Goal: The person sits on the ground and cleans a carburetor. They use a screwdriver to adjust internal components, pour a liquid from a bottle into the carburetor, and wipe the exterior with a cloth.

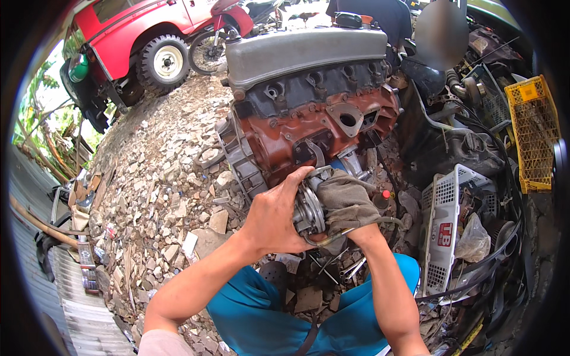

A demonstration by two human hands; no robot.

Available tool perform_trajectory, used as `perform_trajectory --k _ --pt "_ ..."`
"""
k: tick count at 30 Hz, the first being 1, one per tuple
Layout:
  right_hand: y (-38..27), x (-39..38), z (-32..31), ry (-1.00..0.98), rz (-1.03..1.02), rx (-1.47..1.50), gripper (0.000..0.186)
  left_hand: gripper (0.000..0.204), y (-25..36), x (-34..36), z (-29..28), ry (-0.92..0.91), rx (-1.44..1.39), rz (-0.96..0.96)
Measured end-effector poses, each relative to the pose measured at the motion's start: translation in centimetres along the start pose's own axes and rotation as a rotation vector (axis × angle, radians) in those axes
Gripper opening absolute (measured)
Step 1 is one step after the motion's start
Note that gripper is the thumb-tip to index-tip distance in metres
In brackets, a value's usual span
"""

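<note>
My left hand (274,215) is closed around the side of a round metal engine part (309,207), its thumb lying along the top. A thin hose curves out from beneath this part toward the right. A grey-brown rag (345,200) is bunched against the part's right side. My right hand (360,232) holds the rag; only the wrist and heel of the hand show, and the cloth hides the fingers. Just beyond both hands stands a large engine block (279,139), rust-red with a grey valve cover (309,53). Both hands are above my knees.
Broken stones (172,178) cover the ground. Wrenches (354,270) lie between my legs. At right are a white plastic basket (440,237), a yellow crate (534,130) and tangled hoses. A red vehicle (136,41) and motorcycle stand behind; a person (380,24) is beyond the engine.
</note>
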State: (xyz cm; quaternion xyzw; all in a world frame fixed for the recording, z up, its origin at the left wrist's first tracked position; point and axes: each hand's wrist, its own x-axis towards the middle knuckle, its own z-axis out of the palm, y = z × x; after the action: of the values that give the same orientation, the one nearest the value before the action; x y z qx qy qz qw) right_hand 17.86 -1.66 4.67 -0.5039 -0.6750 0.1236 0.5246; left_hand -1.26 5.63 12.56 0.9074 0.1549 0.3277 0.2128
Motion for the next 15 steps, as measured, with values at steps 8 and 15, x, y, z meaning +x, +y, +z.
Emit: perform_trajectory --k 8,15 --pt "-4.1 -0.8 1.9 0.218 0.112 0.016 0.035 0.096 -1.3 0.1 -0.1 0.078 -0.088 -0.223" --pt "-3.8 -2.4 -0.1 0.518 0.146 -0.079 0.016 0.091 -1.0 1.6 -0.5 0.164 -0.292 -0.517"
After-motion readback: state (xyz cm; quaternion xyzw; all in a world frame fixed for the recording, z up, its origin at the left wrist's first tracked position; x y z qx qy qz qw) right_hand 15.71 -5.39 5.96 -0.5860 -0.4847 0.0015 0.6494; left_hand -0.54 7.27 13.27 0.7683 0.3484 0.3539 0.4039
